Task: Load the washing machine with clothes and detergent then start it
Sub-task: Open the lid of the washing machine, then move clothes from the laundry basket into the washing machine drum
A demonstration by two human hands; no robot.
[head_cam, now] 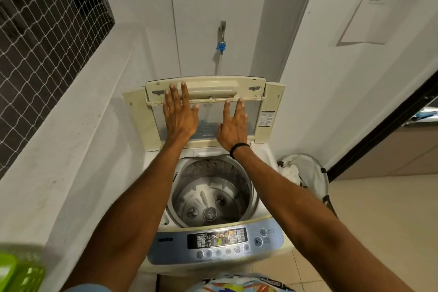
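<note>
White-walled corner, basket [316, 174] holding pale clothes [290, 171] — left hand [180, 116] and right hand [233, 127] are pressing flat, fingers straight, against the lid [151, 123].

Both forearms [132, 208] are bare. A thin black band [239, 147] circles the right wrist. A pale blue sleeve edge [87, 289] shows on the left upper arm.

left hand [180, 118] and right hand [232, 127] flat on raised lid [151, 125], drum [213, 194] bare
</note>
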